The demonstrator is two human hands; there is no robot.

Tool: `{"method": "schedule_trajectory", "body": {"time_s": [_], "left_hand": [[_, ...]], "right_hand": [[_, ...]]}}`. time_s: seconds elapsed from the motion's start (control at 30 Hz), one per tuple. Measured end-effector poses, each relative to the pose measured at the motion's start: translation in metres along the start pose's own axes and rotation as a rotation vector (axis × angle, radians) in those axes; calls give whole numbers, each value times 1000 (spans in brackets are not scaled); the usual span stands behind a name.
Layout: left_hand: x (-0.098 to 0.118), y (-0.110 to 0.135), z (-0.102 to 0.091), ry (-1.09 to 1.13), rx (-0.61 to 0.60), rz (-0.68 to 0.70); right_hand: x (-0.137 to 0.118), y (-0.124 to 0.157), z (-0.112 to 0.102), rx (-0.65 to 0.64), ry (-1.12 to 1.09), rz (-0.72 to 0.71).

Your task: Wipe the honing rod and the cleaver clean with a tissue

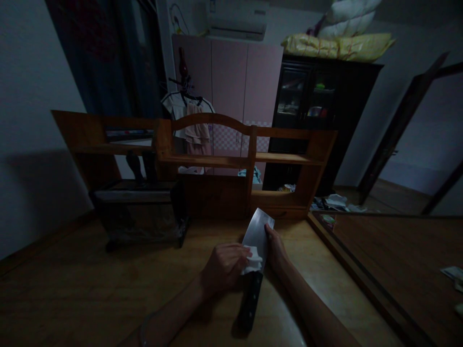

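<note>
A cleaver with a wide metal blade and a black riveted handle is tilted over the wooden tabletop, its handle toward me. My right hand grips the blade along its right side, thumb on the face near the top. My left hand is closed on a crumpled white tissue, which presses against the lower blade just above the handle. On the left stands a knife block with dark handles sticking up from it.
A low wooden shelf unit runs along the table's back edge. The wooden table has a raised strip on its right, with a brown surface beyond. Behind stand a pink wardrobe and a black cabinet.
</note>
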State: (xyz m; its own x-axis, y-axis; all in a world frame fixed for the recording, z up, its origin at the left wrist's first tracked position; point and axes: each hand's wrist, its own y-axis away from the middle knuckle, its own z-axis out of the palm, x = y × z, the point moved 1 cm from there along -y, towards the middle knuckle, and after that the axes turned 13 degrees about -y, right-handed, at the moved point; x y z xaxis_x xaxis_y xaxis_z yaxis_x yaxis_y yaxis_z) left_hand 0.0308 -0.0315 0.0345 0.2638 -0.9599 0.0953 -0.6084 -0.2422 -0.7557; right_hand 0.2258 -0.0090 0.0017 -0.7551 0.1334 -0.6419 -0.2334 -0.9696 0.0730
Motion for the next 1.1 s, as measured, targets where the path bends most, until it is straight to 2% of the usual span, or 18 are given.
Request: {"method": "schedule_trajectory", "body": {"time_s": [0.1,0.23,0.6,0.77,0.97,1.1], "left_hand": [[-1,2,-3,-65,6,78],[-1,2,-4,-108,-58,141],[1,1,1,-28,-116,87],[5,-2,1,-62,-114,46],[10,-7,3,-238,-168,98],[9,-9,7,-362,-174,68]], "right_hand": [[-2,1,1,29,-36,36],[-5,2,2,35,-53,92],[-3,1,-2,16,-99,269],[-4,0,-3,49,-136,233],[-3,4,1,7,-170,215],[-2,3,1,-2,-161,145]]}}
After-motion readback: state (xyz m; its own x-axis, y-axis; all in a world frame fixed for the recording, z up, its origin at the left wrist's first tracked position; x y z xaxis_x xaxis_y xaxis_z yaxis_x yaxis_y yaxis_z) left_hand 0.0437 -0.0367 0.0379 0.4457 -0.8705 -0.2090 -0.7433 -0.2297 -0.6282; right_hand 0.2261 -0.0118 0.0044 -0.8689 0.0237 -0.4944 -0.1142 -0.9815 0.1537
